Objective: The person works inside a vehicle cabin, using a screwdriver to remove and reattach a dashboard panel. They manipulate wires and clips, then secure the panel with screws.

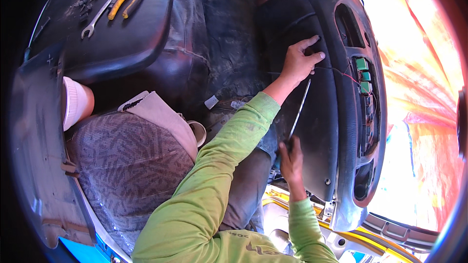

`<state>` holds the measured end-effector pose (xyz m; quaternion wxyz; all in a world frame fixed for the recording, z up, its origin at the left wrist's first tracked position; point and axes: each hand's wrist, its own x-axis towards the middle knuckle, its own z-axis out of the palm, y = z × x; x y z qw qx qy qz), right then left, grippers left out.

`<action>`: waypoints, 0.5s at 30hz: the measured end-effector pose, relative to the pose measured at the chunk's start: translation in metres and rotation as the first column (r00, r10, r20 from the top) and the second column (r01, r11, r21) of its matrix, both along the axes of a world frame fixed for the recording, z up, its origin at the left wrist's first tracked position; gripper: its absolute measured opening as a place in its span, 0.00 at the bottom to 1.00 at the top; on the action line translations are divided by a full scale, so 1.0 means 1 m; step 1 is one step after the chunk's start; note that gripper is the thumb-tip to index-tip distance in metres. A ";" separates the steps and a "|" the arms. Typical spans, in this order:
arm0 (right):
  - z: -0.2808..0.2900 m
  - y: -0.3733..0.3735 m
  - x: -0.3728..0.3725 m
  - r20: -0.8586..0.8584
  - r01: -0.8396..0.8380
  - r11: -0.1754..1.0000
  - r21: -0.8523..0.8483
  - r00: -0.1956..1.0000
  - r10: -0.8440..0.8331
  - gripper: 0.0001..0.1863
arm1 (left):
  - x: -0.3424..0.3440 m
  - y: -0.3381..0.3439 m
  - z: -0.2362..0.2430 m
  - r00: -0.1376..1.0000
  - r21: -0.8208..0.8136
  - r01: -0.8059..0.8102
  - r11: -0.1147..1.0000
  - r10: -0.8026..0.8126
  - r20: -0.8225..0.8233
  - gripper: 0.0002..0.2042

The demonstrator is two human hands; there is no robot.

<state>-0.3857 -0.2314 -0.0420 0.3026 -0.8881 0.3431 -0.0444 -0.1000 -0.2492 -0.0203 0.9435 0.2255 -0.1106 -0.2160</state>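
Note:
My left hand (298, 63) reaches over the black dashboard panel (307, 131), its thumb and one finger stretched apart. The upper fingertip is at a small dark spot on the panel; whether that is a hole or a plug I cannot tell. A thin dark wire (331, 69) runs from beside this hand to the green relays (363, 70) in an opening of the dashboard. Nearer to me, my right hand (291, 160) is closed around the handle of a screwdriver (301, 108). Its long metal shaft points up toward my left hand, the tip apart from it.
A black seat (122, 44) at the far left carries yellow-handled pliers (124, 1), a wrench (97, 18) and several screws (87, 7). A patterned seat (131, 160) and a white cup-like container (77, 102) are nearer. Orange sheeting (429, 68) hangs at right.

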 end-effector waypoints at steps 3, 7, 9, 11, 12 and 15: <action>0.038 0.027 -0.033 0.081 0.015 0.985 0.175 0.996 -0.029 0.22 | 0.004 -0.005 -0.004 0.999 0.024 -0.045 0.999 0.044 0.032 0.28; 0.105 0.047 -0.030 0.103 0.091 0.908 0.409 0.984 -0.145 0.33 | 0.006 -0.010 -0.008 0.991 0.035 -0.122 0.992 0.120 0.058 0.25; 0.144 0.050 -0.016 0.181 -0.011 0.872 0.490 0.979 -0.090 0.46 | 0.007 -0.013 -0.009 0.993 0.030 -0.117 0.993 0.116 0.038 0.24; 0.177 0.055 0.000 0.267 -0.105 0.828 0.550 0.962 -0.055 0.52 | 0.007 -0.015 -0.008 0.991 0.074 -0.127 0.989 0.124 0.045 0.25; 0.190 0.056 0.008 0.281 -0.120 0.815 0.567 0.958 -0.055 0.54 | 0.007 -0.016 -0.008 0.985 0.043 -0.163 0.986 0.160 0.059 0.25; 0.215 0.057 0.030 0.248 -0.059 0.904 0.423 0.967 -0.053 0.44 | 0.008 -0.017 -0.006 0.979 0.009 -0.198 0.980 0.198 0.054 0.25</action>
